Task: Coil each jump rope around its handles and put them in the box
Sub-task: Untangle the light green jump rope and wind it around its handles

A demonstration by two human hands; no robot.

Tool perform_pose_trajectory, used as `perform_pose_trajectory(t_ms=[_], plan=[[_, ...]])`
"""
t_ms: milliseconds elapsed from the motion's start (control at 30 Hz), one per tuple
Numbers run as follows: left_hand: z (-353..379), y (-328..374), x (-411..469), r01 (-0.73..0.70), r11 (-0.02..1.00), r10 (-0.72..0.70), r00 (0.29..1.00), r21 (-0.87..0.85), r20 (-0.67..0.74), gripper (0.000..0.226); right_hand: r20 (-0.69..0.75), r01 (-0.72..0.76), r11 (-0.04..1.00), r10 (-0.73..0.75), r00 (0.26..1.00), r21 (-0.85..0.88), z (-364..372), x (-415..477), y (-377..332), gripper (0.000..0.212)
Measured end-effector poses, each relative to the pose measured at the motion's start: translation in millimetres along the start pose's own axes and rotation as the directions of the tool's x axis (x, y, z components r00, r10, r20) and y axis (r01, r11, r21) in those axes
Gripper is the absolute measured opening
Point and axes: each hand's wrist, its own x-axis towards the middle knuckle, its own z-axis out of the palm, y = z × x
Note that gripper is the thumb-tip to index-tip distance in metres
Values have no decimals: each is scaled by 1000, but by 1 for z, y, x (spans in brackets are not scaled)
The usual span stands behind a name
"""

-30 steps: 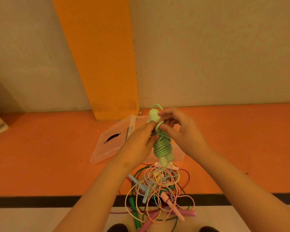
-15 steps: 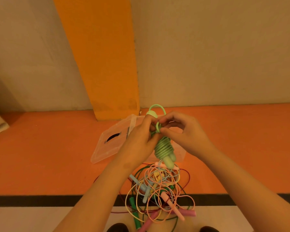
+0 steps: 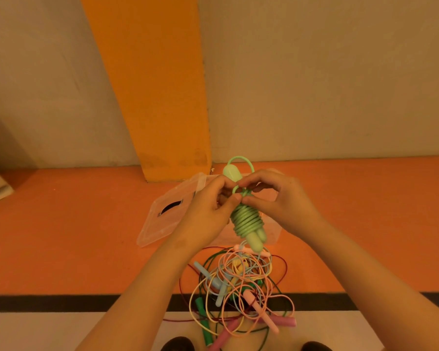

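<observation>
Orange pillar (image 3: 157,84), beige wall (image 3: 327,72), black floor stripe (image 3: 48,303)

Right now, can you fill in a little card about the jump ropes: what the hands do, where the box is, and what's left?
Left hand: pinches the cord near the top of the green jump rope
Right hand: pinches the same cord loop from the other side
Green rope state: cord coiled round both handles, held up in front of the box
Box: clear plastic, on the orange floor, mostly hidden by the hands
Lid: off, lying left of the box
Pile of ropes: tangled, uncoiled, on the floor nearer the person
</observation>
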Motion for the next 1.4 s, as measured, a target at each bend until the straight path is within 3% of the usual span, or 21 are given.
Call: perform_pose_trajectory(t_ms=[200, 300, 533, 700, 867, 1000, 1167, 1300, 1400], plan=[[3, 1, -1, 31, 999, -31, 999, -38, 8, 15, -5, 74, 989, -75, 997, -126, 2, 1, 0, 19], [4, 1, -1, 63, 996, -64, 998, -57, -19, 32, -23, 79, 986, -83, 996, -146, 2, 3, 2, 16], [0, -2, 2, 26, 997, -22, 998, 74, -56, 42, -63, -33, 998, 30, 998, -57, 6, 2, 2, 15], [2, 2, -2, -18, 951, 38, 997, 307, -61, 34, -49, -66, 993, 61, 997, -101, 9, 1, 2, 17], [3, 0, -1, 2, 944, 20, 998, 330, -64, 36, -71, -93, 986, 84, 994, -136, 12, 2, -1, 12], [2, -3, -1, 28, 949, -7, 998, 314, -69, 40, -13, 5, 959, -9, 1000, -282, 13, 2, 1, 10], [2, -4, -2, 11, 947, -2, 1000, 321, -29, 38, 87, 164, 933, -143, 986, -321, 14, 2, 8, 13], [-1, -1, -4, 1, 941, 16, 999, 338, -47, 31, 121, 44, 974, -18, 993, -221, 13, -3, 8, 18], [-2, 1, -4, -9, 931, 32, 998, 366, -58, 29, 130, -57, 990, 74, 989, -132, 16, -5, 6, 36]])
